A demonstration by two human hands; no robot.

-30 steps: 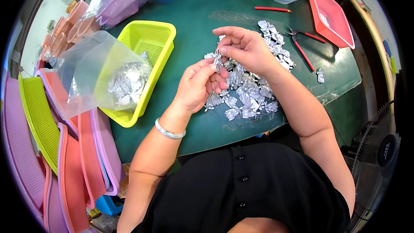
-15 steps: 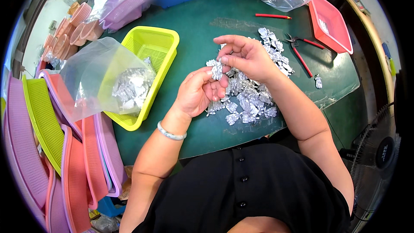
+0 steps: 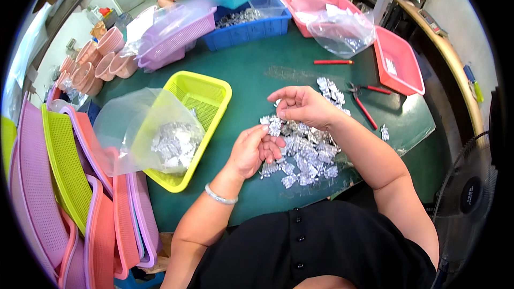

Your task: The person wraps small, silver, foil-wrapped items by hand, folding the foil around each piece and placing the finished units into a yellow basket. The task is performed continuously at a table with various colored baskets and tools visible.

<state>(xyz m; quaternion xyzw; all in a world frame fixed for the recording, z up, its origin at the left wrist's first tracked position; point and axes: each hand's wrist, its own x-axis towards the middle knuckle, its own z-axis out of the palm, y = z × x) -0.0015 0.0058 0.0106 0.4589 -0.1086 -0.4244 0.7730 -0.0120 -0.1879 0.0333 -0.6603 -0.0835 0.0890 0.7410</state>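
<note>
A pile of small silver foil-like pieces (image 3: 313,152) lies on the green table (image 3: 278,69) in front of me. My left hand (image 3: 252,151) is curled around several of these pieces, just left of the pile. My right hand (image 3: 301,106) hovers above the pile and pinches one silver piece (image 3: 275,126) between thumb and fingers, right over my left hand. To the left, a clear plastic bag (image 3: 140,131) holding more silver pieces sits in a yellow-green basket (image 3: 206,96).
Red-handled pliers (image 3: 362,103) and a red pen (image 3: 333,62) lie past the pile. Pink trays (image 3: 399,64), a blue crate (image 3: 249,29), a lilac basket (image 3: 171,40) and another bag (image 3: 342,32) stand at the back. Stacked baskets (image 3: 69,182) fill the left. A fan (image 3: 466,192) stands right.
The view has tilted up, showing more of the far table. My hands have stayed together over the pile, and the right hand has shifted a little while pinching a piece above the left.
</note>
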